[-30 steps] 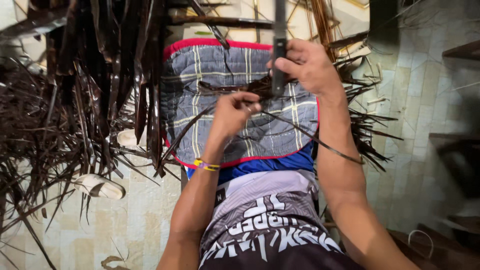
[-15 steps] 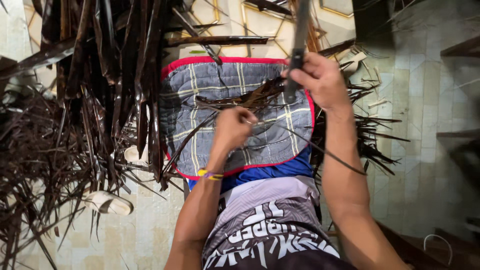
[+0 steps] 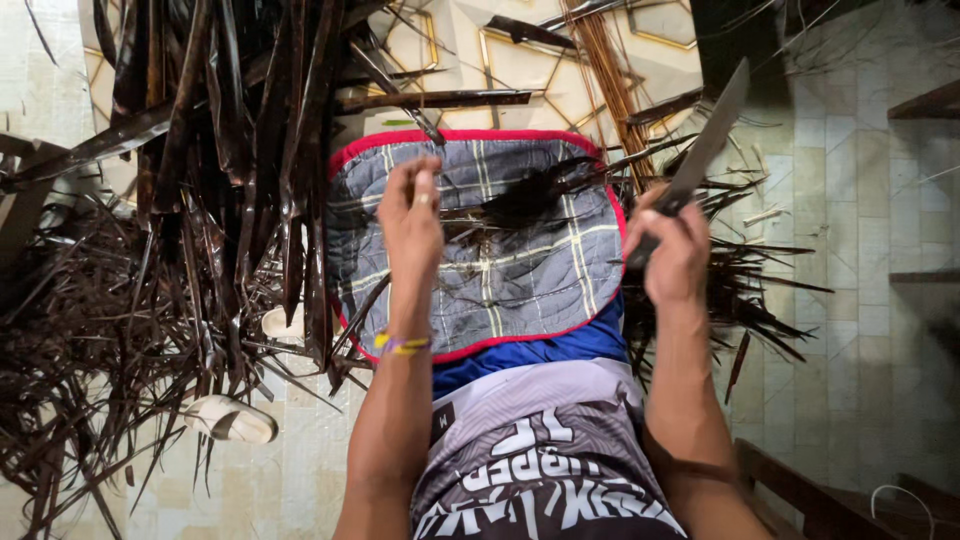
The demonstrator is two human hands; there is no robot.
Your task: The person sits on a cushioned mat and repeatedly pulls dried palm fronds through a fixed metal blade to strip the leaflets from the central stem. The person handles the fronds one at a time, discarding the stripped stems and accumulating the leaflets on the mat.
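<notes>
We see a thin dark leaf strip point(image 3: 520, 200) lying across the grey checked cushion point(image 3: 500, 290) on the person's lap, its left end pinched in the fingers of the left hand point(image 3: 412, 215). The right hand point(image 3: 675, 250), just right of the cushion, is clenched around the handle of a long knife point(image 3: 705, 150), whose blade points up and to the far right. A heap of dark dried leaves point(image 3: 150, 280) covers the tiled floor point(image 3: 860, 330) at left. A pale sandal point(image 3: 232, 420) lies near left.
</notes>
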